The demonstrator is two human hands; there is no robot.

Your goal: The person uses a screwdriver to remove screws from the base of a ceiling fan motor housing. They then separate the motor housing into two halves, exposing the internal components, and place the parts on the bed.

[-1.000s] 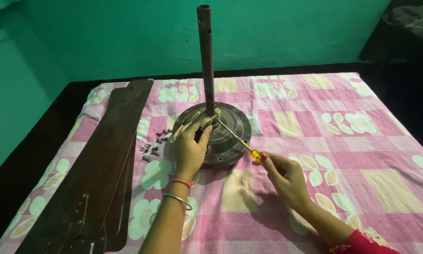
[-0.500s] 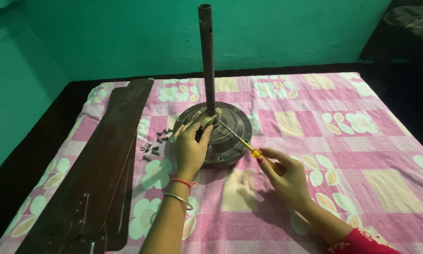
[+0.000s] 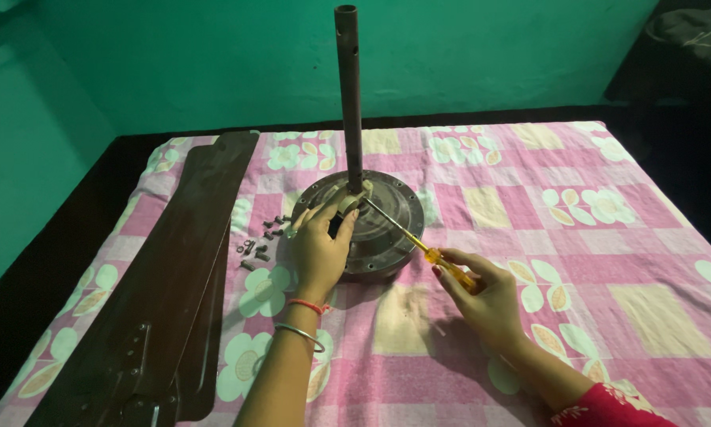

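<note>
Resting left hand [image 3: 321, 251] on the round dark metal fan motor [image 3: 371, 225] mid-bed, right hand [image 3: 482, 294] fingers gripping the yellow-handled screwdriver [image 3: 419, 245] against it.

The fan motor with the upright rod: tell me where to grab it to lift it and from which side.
Probably best by the upright rod, low down near the motor housing, coming from the far or left side of the rod. It stands vertical and bare, slim enough to wrap. The near side is taken: the left hand rests on the housing and the right hand aims a screwdriver at the hub.
</note>
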